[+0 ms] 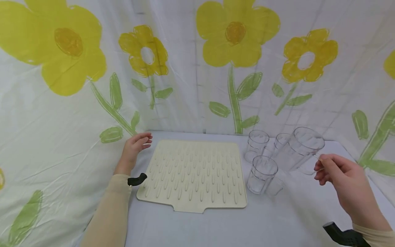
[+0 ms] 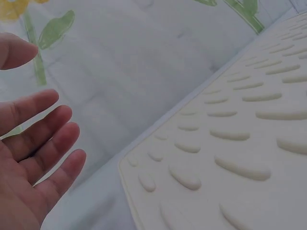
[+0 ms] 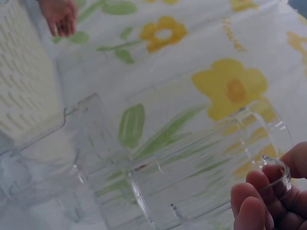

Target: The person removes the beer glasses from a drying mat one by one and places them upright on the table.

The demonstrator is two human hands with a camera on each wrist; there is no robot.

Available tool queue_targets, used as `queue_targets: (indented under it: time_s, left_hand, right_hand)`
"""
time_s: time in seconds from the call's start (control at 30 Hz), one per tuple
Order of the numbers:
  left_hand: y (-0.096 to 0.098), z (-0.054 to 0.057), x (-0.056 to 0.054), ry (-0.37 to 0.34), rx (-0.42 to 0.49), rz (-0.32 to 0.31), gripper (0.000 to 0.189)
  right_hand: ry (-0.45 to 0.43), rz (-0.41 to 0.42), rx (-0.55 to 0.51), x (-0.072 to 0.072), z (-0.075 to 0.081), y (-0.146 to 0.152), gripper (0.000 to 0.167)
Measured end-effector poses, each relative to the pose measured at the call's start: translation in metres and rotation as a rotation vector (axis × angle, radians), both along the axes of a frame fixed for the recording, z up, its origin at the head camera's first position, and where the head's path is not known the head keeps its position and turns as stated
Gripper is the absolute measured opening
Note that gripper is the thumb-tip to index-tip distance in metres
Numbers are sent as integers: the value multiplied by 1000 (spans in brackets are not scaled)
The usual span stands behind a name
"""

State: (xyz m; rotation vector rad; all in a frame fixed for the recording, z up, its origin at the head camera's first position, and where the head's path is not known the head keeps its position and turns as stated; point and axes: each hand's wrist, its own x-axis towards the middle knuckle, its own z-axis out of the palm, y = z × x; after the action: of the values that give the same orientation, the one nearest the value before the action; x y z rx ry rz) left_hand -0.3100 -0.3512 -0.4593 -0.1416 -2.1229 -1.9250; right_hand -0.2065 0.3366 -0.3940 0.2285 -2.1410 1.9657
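Note:
My right hand (image 1: 342,185) pinches the handle of a clear mug (image 1: 300,151), which it holds tilted above the table at the right. In the right wrist view, the thumb and fingers curl round the handle of this mug (image 3: 187,172). Three other clear mugs stand near it: a front mug (image 1: 262,175), one behind it (image 1: 257,145), and a partly hidden one (image 1: 280,141). My left hand (image 1: 135,149) hovers beside the far left corner of a cream drying mat (image 1: 194,175), holding nothing. Its fingers look relaxed and slightly bent in the left wrist view (image 2: 38,139).
The mat, with raised oblong ridges and a front tab, lies on a white-covered table (image 1: 222,226). A white curtain (image 1: 182,68) with yellow flowers and green leaves hangs behind the table and along its left side.

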Motion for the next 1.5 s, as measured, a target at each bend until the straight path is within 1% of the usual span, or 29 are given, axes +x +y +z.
queue_targets:
  time_s: [0.13, 0.2, 0.37, 0.5, 0.6, 0.73, 0.93, 1.03, 1.1, 1.17, 1.27, 1.37, 1.5]
  left_hand:
    - [-3, -12, -2, -45, 9, 2, 49]
    - [-4, -17, -3, -57, 6, 5, 52]
    - [-6, -26, -4, -98, 44, 0, 52]
    - [-6, -31, -5, -125, 52, 8, 54]
    - [-6, -32, -5, -128, 47, 10, 54]
    - [-6, -33, -5, -129, 54, -1, 53]
    - [-7, -36, -5, -140, 53, -6, 56]
    - [-6, -35, -4, -140, 56, 0, 55]
    - [-6, -35, -4, -139, 50, 2, 54]
    - [-6, -36, -4, -137, 46, 5, 53]
    - [-6, -37, -5, -137, 39, 4, 52]
    - [-6, -38, -6, -143, 53, 8, 51]
    - [-6, -37, -6, -148, 46, 9, 53]
  right_hand:
    - [-16, -22, -25, 2, -6, 7, 14]
    - [-24, -36, -19, 3, -8, 11, 14]
    - [-64, -80, 22, 6, -16, 19, 16]
    - [-95, -63, 14, 7, -27, 23, 16]
    - [-108, -26, 13, 6, -35, 26, 16]
    - [-132, 9, 62, 2, -43, 28, 17]
    - [-204, 10, 186, -2, -55, 26, 20]
    - [-221, 11, 230, -1, -62, 24, 20]
    - [-223, 18, 252, -2, -66, 23, 20]
    - [-226, 32, 242, -3, -70, 22, 19]
    - [-236, 43, 265, -5, -75, 21, 21]
    - [-253, 47, 303, -7, -78, 20, 24]
    - [-266, 45, 339, -7, -80, 19, 30]
